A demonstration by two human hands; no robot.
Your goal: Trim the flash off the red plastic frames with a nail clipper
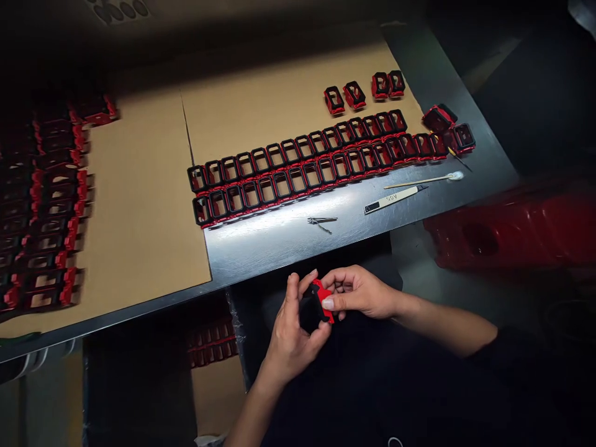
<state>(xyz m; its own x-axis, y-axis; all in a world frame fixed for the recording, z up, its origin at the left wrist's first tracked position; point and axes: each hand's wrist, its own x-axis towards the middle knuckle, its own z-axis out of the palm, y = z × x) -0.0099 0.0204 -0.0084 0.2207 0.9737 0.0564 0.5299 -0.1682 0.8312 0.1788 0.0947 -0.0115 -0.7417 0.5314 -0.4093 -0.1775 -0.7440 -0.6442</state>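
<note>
Below the table's front edge, both my hands hold one small red and black plastic frame (323,298), tilted so that its side shows. My left hand (294,332) grips it from the left, thumb at its lower end and fingers at its upper end. From the right, the thumb of my right hand (358,292) presses on the red face, with the other fingers curled behind it. Two long rows of similar red and black frames (288,180) stand on the table in front of me.
Tweezers (395,200), a cotton swab (423,180) and small metal pieces (322,222) lie on the metal tabletop (279,242). Cardboard (139,211) covers much of it. More frames (46,217) stand at the left. A red container (512,223) is at the right.
</note>
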